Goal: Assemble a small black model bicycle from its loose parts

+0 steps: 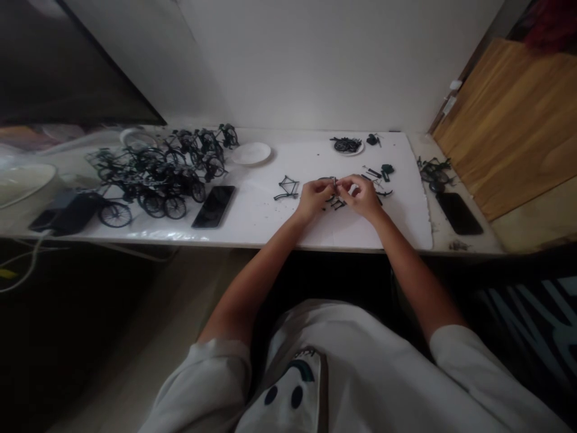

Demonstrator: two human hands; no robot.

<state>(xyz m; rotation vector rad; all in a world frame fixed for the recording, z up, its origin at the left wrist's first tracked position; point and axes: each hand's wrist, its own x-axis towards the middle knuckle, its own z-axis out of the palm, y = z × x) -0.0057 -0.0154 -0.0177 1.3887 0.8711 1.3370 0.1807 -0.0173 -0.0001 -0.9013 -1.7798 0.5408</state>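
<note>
Together, both hands (336, 195) mid-pinch.

Just one cam, riding on my head, aimed forward and pretty steeply down. My shirt (360, 367) is super close at bottom. Left hand (314, 197) and right hand (362, 195) farther out, near mid-frame. Wide shot, gets white board (406, 216) plus wall (333, 66) beyond.

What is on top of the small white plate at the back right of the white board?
A heap of thin black parts covers most of the plate; its rim shows, but whatever lies beneath the heap is hidden.
</note>
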